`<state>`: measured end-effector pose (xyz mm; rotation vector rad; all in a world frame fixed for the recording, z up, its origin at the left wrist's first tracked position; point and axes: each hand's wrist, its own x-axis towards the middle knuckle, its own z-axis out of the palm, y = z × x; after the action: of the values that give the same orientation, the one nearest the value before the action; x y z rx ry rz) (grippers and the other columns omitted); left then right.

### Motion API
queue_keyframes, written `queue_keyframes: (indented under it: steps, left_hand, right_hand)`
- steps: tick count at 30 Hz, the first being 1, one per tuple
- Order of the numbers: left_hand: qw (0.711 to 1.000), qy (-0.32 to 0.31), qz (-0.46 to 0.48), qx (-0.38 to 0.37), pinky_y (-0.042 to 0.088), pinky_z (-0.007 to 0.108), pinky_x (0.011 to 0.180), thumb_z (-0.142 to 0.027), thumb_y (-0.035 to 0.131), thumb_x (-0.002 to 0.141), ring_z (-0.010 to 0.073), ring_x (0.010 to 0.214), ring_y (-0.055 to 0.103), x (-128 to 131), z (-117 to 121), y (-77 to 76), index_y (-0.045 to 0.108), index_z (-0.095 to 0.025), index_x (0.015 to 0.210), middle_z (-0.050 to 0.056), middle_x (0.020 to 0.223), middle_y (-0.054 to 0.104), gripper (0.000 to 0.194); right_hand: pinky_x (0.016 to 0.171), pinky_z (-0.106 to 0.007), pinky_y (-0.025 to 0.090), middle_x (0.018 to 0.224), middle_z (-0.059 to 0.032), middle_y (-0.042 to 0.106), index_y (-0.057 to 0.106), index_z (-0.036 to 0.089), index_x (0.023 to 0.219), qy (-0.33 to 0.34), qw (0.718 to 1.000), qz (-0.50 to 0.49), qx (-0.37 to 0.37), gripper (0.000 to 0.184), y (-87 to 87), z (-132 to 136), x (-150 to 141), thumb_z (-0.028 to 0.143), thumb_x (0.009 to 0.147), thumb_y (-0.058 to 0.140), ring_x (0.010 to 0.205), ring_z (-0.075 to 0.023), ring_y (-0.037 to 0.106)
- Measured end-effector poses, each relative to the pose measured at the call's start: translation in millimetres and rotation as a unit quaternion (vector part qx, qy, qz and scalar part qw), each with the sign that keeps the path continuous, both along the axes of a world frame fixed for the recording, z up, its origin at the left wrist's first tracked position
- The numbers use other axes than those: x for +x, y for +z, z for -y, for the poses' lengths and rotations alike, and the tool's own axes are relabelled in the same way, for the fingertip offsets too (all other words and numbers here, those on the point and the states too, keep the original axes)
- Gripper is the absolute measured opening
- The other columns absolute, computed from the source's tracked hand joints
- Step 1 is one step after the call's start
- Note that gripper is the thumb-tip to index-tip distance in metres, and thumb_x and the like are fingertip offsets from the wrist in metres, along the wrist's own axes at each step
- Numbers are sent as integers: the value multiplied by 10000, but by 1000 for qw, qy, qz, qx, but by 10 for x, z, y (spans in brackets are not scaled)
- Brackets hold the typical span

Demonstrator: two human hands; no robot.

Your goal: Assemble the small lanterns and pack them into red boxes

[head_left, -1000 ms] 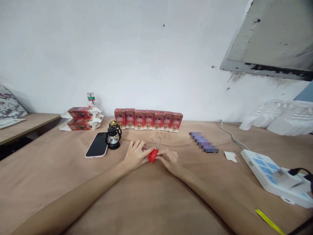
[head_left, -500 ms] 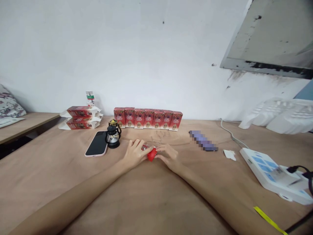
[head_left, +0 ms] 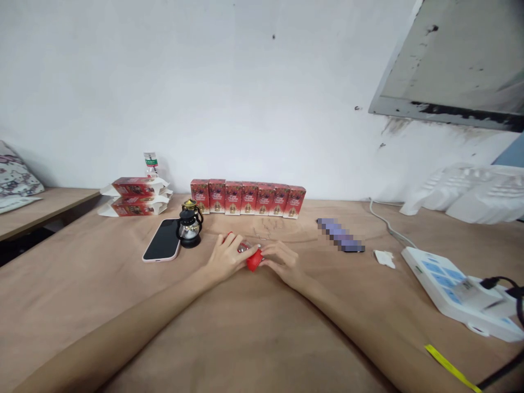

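A small red lantern with a clear middle lies on its side over the tabletop, its base turned toward my right hand. My left hand is wrapped round its body, and the fingers cover much of it. Thumb and fingertips of my right hand pinch at the base; any small part between them is too hidden to make out. Two similar lanterns stand to the left, a black lantern in front and a gold-topped lantern just behind it.
A phone lies beside the black lantern. Red boxes stand in a row near the wall, with opened boxes stacked at left. Thin wire pieces lie beyond my hands. Rightward are a blurred purple item and a power strip.
The red lantern's base has turned and dipped slightly between my hands. Both hands stay in nearly the same place.
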<state>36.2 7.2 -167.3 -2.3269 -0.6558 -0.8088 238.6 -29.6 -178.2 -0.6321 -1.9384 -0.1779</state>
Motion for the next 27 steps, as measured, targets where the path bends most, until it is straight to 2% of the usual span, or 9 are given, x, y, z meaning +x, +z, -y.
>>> queue_keyframes:
  steps: [8, 14, 17, 19, 21, 23, 25, 27]
  left_hand:
    - [999, -23, -6, -38, 321, 343, 751, -315, 555, 849, 209, 878, 466, -3, -4, -20, 592, -340, 1138, 72, 898, 563, 292]
    - [999, -28, 3, -31, 346, 342, 736, -314, 549, 847, 220, 871, 478, 3, -8, -18, 597, -291, 1115, 82, 915, 569, 273]
    - [995, -21, 76, -56, 383, 341, 716, -279, 560, 824, 234, 875, 486, -11, -10, 9, 586, -217, 1077, 101, 964, 562, 262]
    - [982, -25, 160, -93, 417, 352, 757, -237, 563, 807, 237, 920, 497, -27, -20, 25, 542, -187, 1080, 105, 1014, 548, 278]
    - [960, -38, 244, -134, 440, 361, 816, -223, 564, 802, 234, 983, 509, -41, -37, 33, 483, -182, 1107, 98, 1045, 530, 319]
    - [937, -40, 305, -164, 455, 361, 838, -236, 577, 799, 228, 1009, 521, -47, -57, 32, 438, -188, 1132, 88, 1055, 511, 364]
    - [922, -25, 342, -180, 463, 363, 842, -243, 592, 792, 225, 1015, 531, -43, -72, 30, 415, -200, 1163, 81, 1072, 487, 414]
    - [913, -13, 362, -189, 461, 365, 859, -225, 598, 785, 219, 1022, 536, -34, -78, 30, 403, -215, 1194, 75, 1088, 466, 453]
  right_hand:
    - [652, -305, 536, 757, -32, 663, 609, 212, 843, -10, 1000, 4, 4, 127, 7, 2, -1, 294, 884, 522, 727, -157, 635]
    - [651, -303, 535, 792, -44, 657, 589, 206, 886, -17, 1000, 3, -6, 149, -24, 2, -23, 344, 873, 533, 749, -163, 631]
    - [663, -308, 533, 845, -57, 664, 573, 199, 957, -53, 998, -25, -9, 187, -54, -29, 7, 356, 856, 558, 758, -170, 631]
    - [696, -327, 528, 831, -56, 669, 578, 195, 929, -107, 994, -21, -22, 126, -24, -97, 54, 299, 870, 540, 770, -182, 630]
    - [761, -363, 514, 805, -51, 677, 591, 193, 870, -186, 979, 46, -72, 76, 69, -205, 103, 219, 870, 519, 803, -200, 630]
    - [815, -385, 497, 870, -64, 691, 603, 181, 891, -263, 942, 148, -146, 81, 209, -332, 118, 180, 848, 534, 875, -217, 626]
    - [824, -373, 492, 973, -91, 688, 609, 162, 961, -295, 914, 207, -186, 143, 349, -445, 78, 192, 830, 561, 952, -233, 617]
    - [792, -359, 495, 982, -121, 689, 629, 150, 960, -308, 897, 241, -207, 164, 446, -522, -14, 214, 819, 576, 944, -249, 631]
